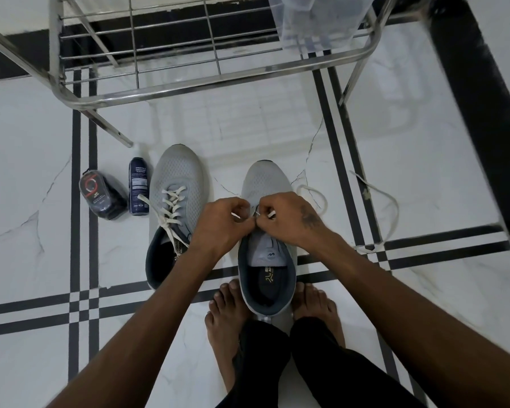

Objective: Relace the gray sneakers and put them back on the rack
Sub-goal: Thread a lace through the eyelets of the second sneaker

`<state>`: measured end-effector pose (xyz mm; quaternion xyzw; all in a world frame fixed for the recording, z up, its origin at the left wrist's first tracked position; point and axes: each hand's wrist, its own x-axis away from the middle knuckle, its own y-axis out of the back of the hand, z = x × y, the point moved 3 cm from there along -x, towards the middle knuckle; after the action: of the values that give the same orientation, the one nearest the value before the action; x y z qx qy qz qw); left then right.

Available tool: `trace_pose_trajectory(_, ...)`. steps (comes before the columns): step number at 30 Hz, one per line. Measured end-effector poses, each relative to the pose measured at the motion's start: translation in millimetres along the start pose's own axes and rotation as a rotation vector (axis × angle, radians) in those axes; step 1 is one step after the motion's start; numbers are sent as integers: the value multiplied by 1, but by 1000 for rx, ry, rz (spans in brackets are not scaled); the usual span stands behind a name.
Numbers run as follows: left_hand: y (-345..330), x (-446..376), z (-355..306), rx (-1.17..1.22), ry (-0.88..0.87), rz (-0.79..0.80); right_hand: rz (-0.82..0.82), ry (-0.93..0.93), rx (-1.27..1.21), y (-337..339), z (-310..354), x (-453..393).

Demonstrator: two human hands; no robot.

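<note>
Two gray sneakers stand on the white floor, toes pointing away from me. The left sneaker (175,184) is laced with a loose white lace. The right sneaker (265,181) sits between my bare feet. Over its eyelets my left hand (221,222) and my right hand (289,216) meet, fingers curled, each pinching part of a white lace (377,195). The rest of that lace trails in a long loop across the floor to the right. A metal wire rack (212,86) stands just beyond the shoes.
A dark bottle of sneaker cleaner (138,187) and a small wrapped dark package (100,198) lie left of the left sneaker. A clear plastic container (318,22) sits on the rack's right side. My bare feet (224,325) flank the right shoe's heel.
</note>
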<state>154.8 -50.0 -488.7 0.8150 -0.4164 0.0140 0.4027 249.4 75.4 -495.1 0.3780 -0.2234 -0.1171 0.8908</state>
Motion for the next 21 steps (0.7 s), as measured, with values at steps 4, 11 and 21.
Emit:
trace_pose_trajectory(4,-2,-5,-2,-35,-12,41,-30,-56,-87,-3,-6,-6)
trace_pose_trajectory(11,-4,-1,10,277,104,26,-235,-195,-422,-9,-9,6)
trace_pose_trajectory(21,-6,-1,12,422,144,47,-375,-316,-521,-22,-3,16)
